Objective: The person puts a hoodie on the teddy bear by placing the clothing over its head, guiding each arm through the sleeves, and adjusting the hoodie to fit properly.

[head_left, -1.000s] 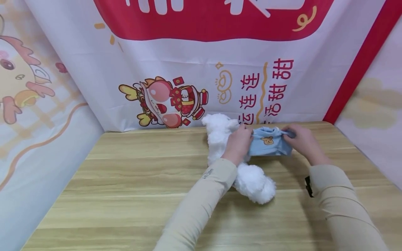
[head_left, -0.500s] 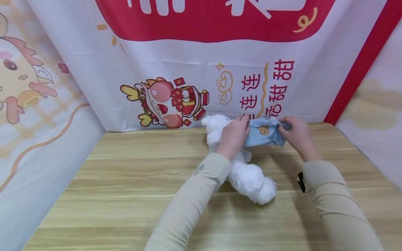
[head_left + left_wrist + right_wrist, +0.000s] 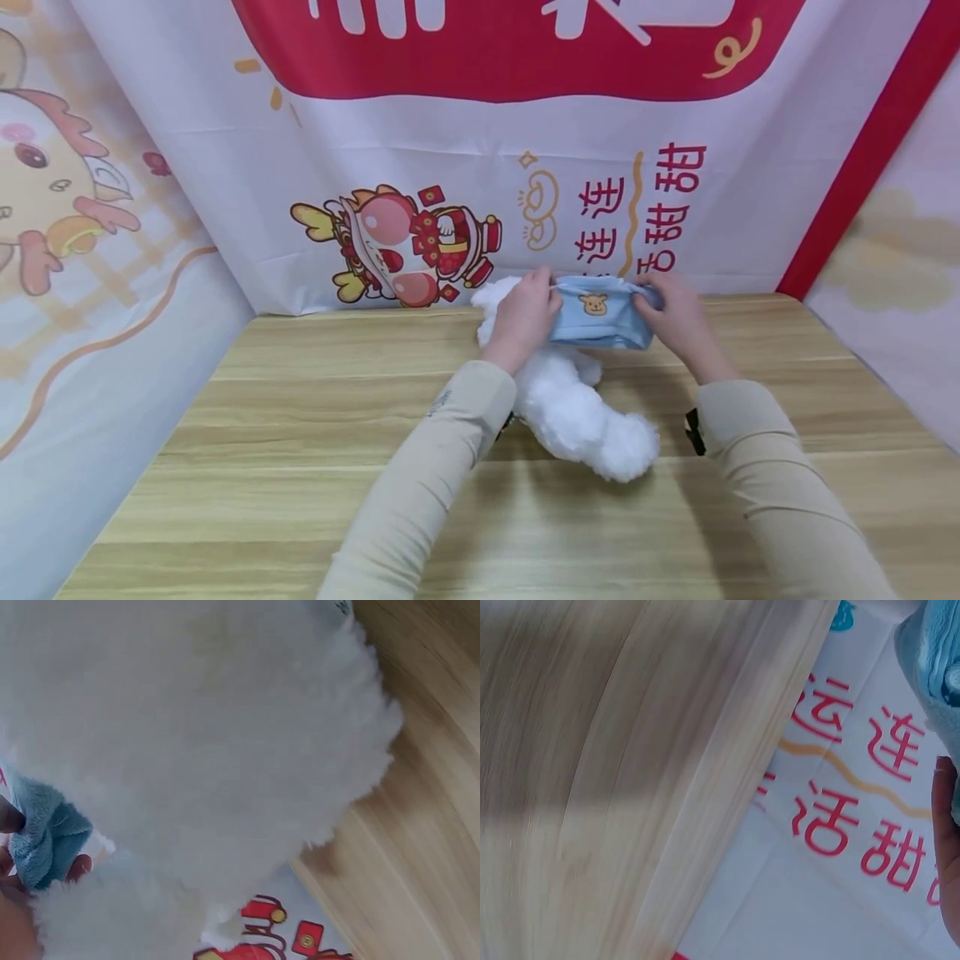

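Note:
A small light blue garment (image 3: 600,327) with a bear face on its front is stretched between my two hands, above the back of the table. My left hand (image 3: 522,318) pinches its left edge, and my right hand (image 3: 681,325) pinches the opposite edge. Under the left hand lies a fluffy white plush toy (image 3: 573,417), partly covered by that hand and the garment. White fur (image 3: 195,735) fills most of the left wrist view, with the blue cloth (image 3: 49,832) at the fingers. In the right wrist view, only part of the hand and the towelling-like cloth (image 3: 934,664) shows.
Both hands work over a wood-grain table (image 3: 300,450), close to its back edge. Behind it hangs a white cloth backdrop (image 3: 435,142) printed in red with cartoons and lettering. Further printed cloth (image 3: 127,350) borders the left side.
Both hands have moved left with the garment, to above the toy's upper end. The garment has risen a little, then tipped so its lower opening shows. The toy has shifted slightly.

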Demonstrator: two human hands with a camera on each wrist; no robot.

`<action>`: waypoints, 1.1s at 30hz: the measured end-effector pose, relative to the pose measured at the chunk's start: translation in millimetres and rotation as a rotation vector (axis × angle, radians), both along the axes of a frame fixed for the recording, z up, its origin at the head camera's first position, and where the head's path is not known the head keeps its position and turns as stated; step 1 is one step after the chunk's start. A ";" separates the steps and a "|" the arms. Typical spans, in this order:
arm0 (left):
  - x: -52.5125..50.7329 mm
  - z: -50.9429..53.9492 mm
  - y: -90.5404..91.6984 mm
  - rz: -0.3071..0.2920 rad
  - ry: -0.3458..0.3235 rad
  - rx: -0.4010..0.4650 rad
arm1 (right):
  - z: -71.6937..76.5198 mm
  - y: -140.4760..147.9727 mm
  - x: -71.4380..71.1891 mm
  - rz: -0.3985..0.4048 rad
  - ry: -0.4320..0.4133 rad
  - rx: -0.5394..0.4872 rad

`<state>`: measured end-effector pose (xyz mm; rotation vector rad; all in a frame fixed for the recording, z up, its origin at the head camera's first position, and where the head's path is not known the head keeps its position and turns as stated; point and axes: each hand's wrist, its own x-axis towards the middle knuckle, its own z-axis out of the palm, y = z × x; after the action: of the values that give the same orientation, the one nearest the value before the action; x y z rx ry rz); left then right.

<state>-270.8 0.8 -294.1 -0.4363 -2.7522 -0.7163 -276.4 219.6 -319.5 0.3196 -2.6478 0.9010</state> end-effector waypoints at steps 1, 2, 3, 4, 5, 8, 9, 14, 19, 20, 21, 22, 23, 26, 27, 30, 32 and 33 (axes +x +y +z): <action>-0.4 -0.4 -3.5 0.006 -0.009 0.012 | -0.4 -3.2 -0.7 0.010 -0.012 -0.001; -0.6 -0.5 -7.0 0.015 -0.014 0.021 | -0.8 -6.3 -1.5 0.019 -0.021 0.002; -0.8 -0.8 -10.8 0.023 -0.016 0.028 | -1.0 -9.6 -2.0 0.025 -0.029 0.005; -1.0 -0.9 -14.9 0.029 -0.016 0.034 | -1.1 -13.2 -2.7 0.032 -0.037 0.009; -1.1 -1.0 -19.0 0.037 -0.013 0.038 | -1.2 -16.5 -3.5 0.037 -0.039 0.015; -1.5 -0.6 -31.4 0.053 -0.010 0.059 | -0.6 -26.7 -5.4 0.052 -0.057 0.013; -2.1 -0.6 -35.3 0.058 -0.008 0.069 | -0.1 -30.3 -6.0 0.059 -0.061 0.010; -4.0 -1.3 -53.7 0.083 -0.022 0.127 | 1.4 -47.2 -9.5 0.089 -0.073 -0.027; -4.2 -5.9 -70.2 0.106 -0.068 0.163 | -0.5 -59.0 -12.5 0.139 -0.115 -0.073; -4.3 -7.4 -73.1 0.109 -0.081 0.166 | -1.4 -60.2 -12.9 0.153 -0.135 -0.075; -4.5 -9.2 -75.7 0.112 -0.095 0.168 | -2.6 -60.9 -13.2 0.169 -0.162 -0.078; -4.9 -11.4 -78.1 0.114 -0.109 0.166 | -3.7 -61.6 -13.4 0.189 -0.192 -0.080; -5.6 -13.8 -79.8 0.118 -0.130 0.160 | -5.3 -62.0 -14.1 0.205 -0.216 -0.072; -7.6 -21.4 -83.0 0.125 -0.172 0.123 | -9.8 -63.1 -14.6 0.247 -0.261 -0.041; -8.3 -24.1 -83.3 0.127 -0.181 0.109 | -11.4 -63.4 -14.7 0.264 -0.274 -0.042; -9.4 -32.0 -84.0 0.131 -0.192 0.083 | -15.5 -64.1 -13.1 0.310 -0.320 -0.058; -9.2 -37.0 -84.6 0.126 -0.198 0.104 | -18.7 -64.0 -12.2 0.346 -0.354 -0.070; -9.0 -39.3 -85.0 0.117 -0.197 0.121 | -20.7 -64.0 -12.0 0.359 -0.370 -0.074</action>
<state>-279.8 -84.2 -333.4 -0.1862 -2.8649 -0.9352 -288.4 155.6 -340.2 0.6857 -2.9343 1.2725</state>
